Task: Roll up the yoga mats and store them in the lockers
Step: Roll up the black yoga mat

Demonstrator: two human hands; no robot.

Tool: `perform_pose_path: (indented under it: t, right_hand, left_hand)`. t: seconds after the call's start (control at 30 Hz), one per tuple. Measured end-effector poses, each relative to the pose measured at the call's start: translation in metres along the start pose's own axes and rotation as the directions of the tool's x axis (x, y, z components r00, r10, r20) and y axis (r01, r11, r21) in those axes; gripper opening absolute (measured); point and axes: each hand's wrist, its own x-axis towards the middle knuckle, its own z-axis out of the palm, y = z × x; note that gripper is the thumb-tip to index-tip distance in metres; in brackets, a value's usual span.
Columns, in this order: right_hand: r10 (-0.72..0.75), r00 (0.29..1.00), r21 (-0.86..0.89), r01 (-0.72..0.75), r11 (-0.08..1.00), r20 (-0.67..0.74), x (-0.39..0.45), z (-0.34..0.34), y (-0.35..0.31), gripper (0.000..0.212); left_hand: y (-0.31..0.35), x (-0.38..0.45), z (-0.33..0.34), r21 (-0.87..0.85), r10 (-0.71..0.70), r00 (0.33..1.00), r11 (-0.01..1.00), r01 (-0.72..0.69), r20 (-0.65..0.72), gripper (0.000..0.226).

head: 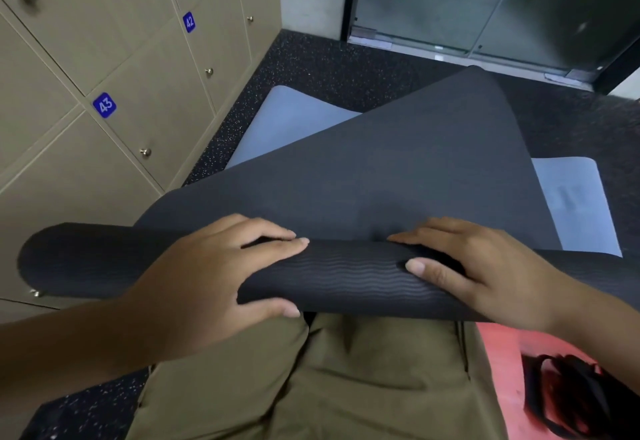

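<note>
My left hand (pixel 221 287) and right hand (pixel 485 277) curl around the dark grey ribbed rubber yoga mat (pixel 346 280), half rolled above my lap. I judge that rolling is in progress; next I must wind in the loose tail. Beige numbered lockers (pixel 104 93) stand closed beyond.

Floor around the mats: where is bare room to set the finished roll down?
Bare speckled floor lies between the lockers, the glass door and the blue mat. Nearer is crowded: both hands roll the dark mat, and a red mat lies beside the person's right leg.
</note>
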Motion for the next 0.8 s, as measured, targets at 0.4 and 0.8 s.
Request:
perform_pose_path:
  t: [0.4,0.8]
  right_hand:
    - [-0.056,0.872,-0.122,-0.004,0.993,-0.486,0.007,0.012,-0.017,0.033]
    - [0.039,0.859,0.014,-0.038,0.999,-0.51,0.019,0.026,-0.006,0.038]
  left_hand:
    - [-0.03,0.035,-0.004,-0.216,-0.12,0.976,0.964,0.158,0.18,0.067]
    - [-0.022,0.046,-0.009,-0.065,-0.052,0.998,0.997,0.05,-0.027,0.049]
